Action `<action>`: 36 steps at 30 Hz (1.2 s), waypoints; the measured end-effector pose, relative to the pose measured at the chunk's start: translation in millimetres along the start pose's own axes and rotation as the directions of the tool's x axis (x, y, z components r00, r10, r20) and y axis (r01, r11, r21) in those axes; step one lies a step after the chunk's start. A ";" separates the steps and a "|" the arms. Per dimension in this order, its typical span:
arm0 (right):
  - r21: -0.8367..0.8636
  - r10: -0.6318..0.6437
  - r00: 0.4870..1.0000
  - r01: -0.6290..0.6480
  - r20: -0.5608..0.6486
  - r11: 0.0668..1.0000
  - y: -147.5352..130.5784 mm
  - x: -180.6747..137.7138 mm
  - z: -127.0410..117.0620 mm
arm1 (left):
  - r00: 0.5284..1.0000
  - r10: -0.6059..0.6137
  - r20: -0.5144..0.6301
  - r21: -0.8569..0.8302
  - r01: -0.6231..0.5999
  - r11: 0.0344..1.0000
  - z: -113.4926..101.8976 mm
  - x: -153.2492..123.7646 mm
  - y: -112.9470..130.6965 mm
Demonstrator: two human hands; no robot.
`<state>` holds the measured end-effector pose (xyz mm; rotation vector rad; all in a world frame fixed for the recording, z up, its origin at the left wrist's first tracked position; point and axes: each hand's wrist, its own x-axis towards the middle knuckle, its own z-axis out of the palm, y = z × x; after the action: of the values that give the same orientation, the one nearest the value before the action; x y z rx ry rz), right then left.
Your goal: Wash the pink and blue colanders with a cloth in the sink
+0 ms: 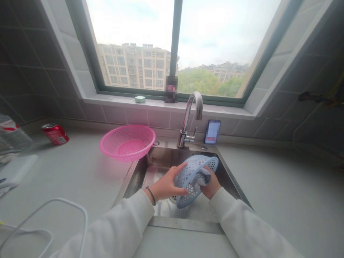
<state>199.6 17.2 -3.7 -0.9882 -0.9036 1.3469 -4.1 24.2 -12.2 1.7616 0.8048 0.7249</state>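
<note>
Over the sink (185, 223) I see a light blue plastic basket (188, 199) with a pattern of holes, tilted so that its inside faces right. My left hand (168, 184) grips the basket from the left, thumb at the near rim and fingers along the outer wall. A crumpled grey and white cloth (200, 179) is pressed against the inside of the basket by my right hand (213, 184). The fingers of my right hand are partly hidden behind the cloth and the rim.
A chrome faucet (184, 123) stands behind the sink. A pink basket (126, 145) sits at the sink's back left corner. Farther left are a red can (55, 134), a plastic bottle (12, 134) and a white cable (67, 202). A phone (212, 132) leans against the tiled wall.
</note>
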 end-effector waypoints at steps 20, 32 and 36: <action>0.115 0.055 0.998 -0.052 -0.019 0.992 -0.8 0.2 5.4 | 1.000 0.009 -0.007 0.001 -0.008 1.000 0.6 -0.2 -7.0; 0.087 0.082 0.997 -0.082 0.004 0.993 1.5 -0.6 -0.4 | 1.000 0.013 -0.016 -0.010 -0.013 1.000 0.5 -0.4 -4.9; -0.078 0.002 0.999 0.002 0.045 0.997 0.7 -1.6 1.3 | 0.999 0.027 -0.034 -0.024 -0.028 0.999 0.7 -0.7 -4.6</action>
<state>198.0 15.6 -3.9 -1.0214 -0.9965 1.3468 -4.8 24.5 -16.9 1.7454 0.7922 0.7820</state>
